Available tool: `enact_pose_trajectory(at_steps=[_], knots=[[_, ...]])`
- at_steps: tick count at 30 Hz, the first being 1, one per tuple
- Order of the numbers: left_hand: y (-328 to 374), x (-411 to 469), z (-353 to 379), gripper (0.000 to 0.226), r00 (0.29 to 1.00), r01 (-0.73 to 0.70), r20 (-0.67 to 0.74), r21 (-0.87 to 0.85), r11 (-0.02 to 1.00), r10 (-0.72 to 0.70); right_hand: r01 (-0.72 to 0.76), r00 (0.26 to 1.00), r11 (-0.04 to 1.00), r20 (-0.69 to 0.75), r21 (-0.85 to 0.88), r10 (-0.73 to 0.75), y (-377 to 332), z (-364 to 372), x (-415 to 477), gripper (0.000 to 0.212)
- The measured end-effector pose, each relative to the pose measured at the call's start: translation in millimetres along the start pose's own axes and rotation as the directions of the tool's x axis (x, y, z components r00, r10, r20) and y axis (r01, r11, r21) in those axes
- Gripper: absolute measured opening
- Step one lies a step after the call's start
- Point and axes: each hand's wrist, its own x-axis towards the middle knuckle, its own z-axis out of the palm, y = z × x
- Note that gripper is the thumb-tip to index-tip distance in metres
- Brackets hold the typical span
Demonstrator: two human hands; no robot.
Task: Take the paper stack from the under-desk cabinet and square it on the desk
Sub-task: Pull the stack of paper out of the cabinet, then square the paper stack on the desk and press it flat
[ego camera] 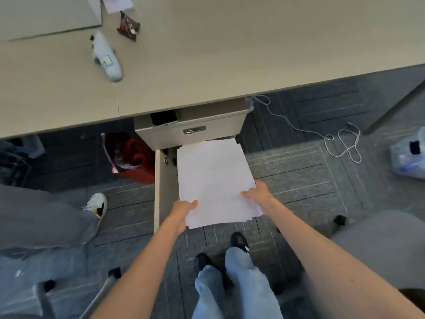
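Observation:
A white paper stack hangs in the air in front of the grey under-desk cabinet, its sheets slightly fanned at the near right corner. My left hand grips the stack's near left corner. My right hand holds its near right edge, thumb on top. The cabinet door stands swung open to the left of the stack. The beige desk spans the upper half of the view, above the cabinet.
A white bottle and a dark snack packet lie on the desk's left part. A red bag sits left of the cabinet. Another person's leg and shoe are at left. A white cable lies on the carpet, a grey chair at right.

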Motion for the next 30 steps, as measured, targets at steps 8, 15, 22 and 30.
enact_pose_trajectory(at_steps=[8,15,22,30], knots=[[10,-108,18,0.05,0.988,-0.136,0.073,0.027,0.99,0.134,0.022,0.997,0.986,-0.075,0.165,-0.01,5,-50,-111,0.049],[30,-171,50,0.051,0.94,-0.32,0.177,0.148,0.936,0.293,0.055,0.99,0.922,-0.14,0.384,0.0,16,-101,-173,0.045],[89,-210,81,0.054,0.868,-0.462,0.27,0.136,0.877,0.416,0.198,0.974,0.865,-0.196,0.461,-0.118,-31,-150,-202,0.047],[193,-214,110,0.052,0.824,-0.504,0.366,0.124,0.855,0.433,0.335,0.936,0.835,-0.257,0.436,-0.241,-121,-201,-176,0.046]])
